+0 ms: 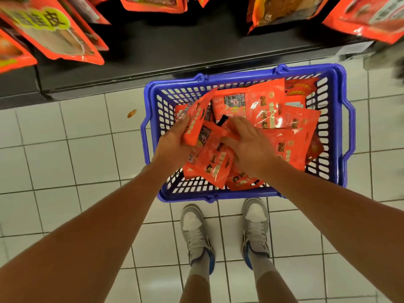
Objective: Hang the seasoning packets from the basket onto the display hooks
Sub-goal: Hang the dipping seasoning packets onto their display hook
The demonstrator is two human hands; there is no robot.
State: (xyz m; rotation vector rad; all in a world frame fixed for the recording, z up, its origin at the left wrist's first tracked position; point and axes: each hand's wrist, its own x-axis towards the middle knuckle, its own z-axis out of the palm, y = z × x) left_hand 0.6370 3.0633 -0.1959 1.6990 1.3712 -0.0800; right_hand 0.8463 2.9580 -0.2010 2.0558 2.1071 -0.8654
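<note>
A blue plastic basket (341, 119) stands on the tiled floor, filled with several red-orange seasoning packets (271, 106). My left hand (175, 138) grips a small stack of packets (197, 119) held on edge above the basket's left side. My right hand (251, 143) reaches down into the pile, its fingers curled round another packet (212, 162) that lies tilted over the near part of the basket. The display hooks themselves are hidden; only hanging packets show along the top.
Larger orange packets (52, 33) hang at the top left, more packets (367, 16) at the top right, above a dark shelf base (175, 51). A small orange scrap (131, 113) lies on the white tiles. My shoes (196, 232) stand just behind the basket.
</note>
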